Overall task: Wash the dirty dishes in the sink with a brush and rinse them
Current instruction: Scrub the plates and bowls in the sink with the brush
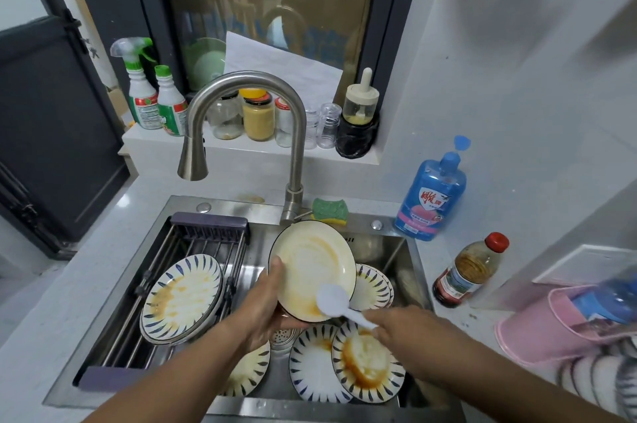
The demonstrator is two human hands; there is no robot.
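— Where were the arms?
— Both bare forearms stretched in from the near edge over the steel sink, angled toward each other. A slatted rack spanned the basin out past the left hand's knuckles, carrying stained striped plates.

— And the left hand?
— The left hand gripped a cream plate by its lower left rim, with the thumb laid on the face and the other fingers curled behind it, mostly out of sight. The plate stood tilted with its face toward the camera, smeared orange-brown. Its top edge was just below the base of the faucet.

— The right?
— The right hand was turned palm down, fingers clenched round the handle of a white brush. The brush head sat just beyond those fingertips, touching the plate's lower right face.

— Other dishes?
— A sauce-stained plate lay in the basin directly beneath the right-hand fingers, overlapping a second striped plate on the thumb side. A blue detergent bottle stood on the counter well beyond the right knuckles. A green sponge rested on the sink ledge past the cream plate's top edge, and the drain strainer showed between the two wrists.
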